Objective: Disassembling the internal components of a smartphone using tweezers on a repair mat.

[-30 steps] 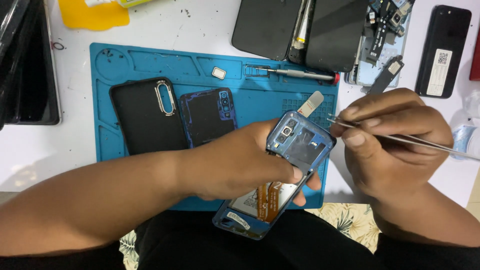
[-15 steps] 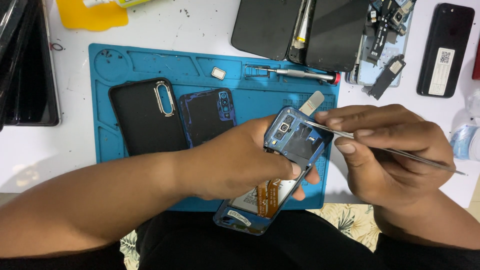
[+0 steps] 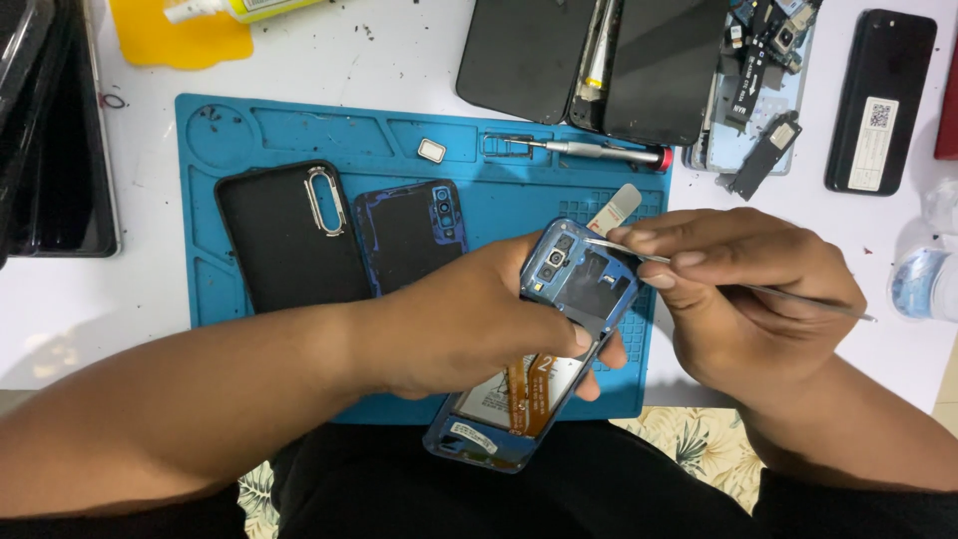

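**Tweezers at the top corner of an opened blue phone**

Hands meet at centre frame over the lower right part of a blue silicone repair mat (image 3: pixel 299 130) that lies on a white worktop (image 3: pixel 399 50). The left hand (image 3: pixel 469 329) comes in from the lower left, its fingers (image 3: pixel 584 337) clenched around the middle of an opened blue phone body with its back cover removed (image 3: pixel 574 289). This phone slants from the bottom centre of the frame up toward the right, its lower end hanging past the mat's near edge. Its camera module sits at the upper end, and a pale battery with an orange flex strip shows below the hand.

The right hand (image 3: pixel 743 299) enters from the lower right, its fingers pinched on thin metal tweezers (image 3: pixel 798 299). The tweezers' tips rest at the phone's upper right corner, just beside the camera area; whether they grip anything cannot be told.

On the mat, left of the hands, lie a black phone case with a silver-rimmed camera opening (image 3: pixel 289 235) and, just beside it, a dark blue back cover (image 3: pixel 409 235). Near the mat's upper edge are a small silver rectangular part (image 3: pixel 431 151) and a slim metal screwdriver with a red end (image 3: pixel 589 150). Beyond the mat, at upper centre, rest dark phone screens (image 3: pixel 519 55); at upper right, a black phone with a white label (image 3: pixel 878 100). A yellow plastic piece (image 3: pixel 180 35) sits at upper left.
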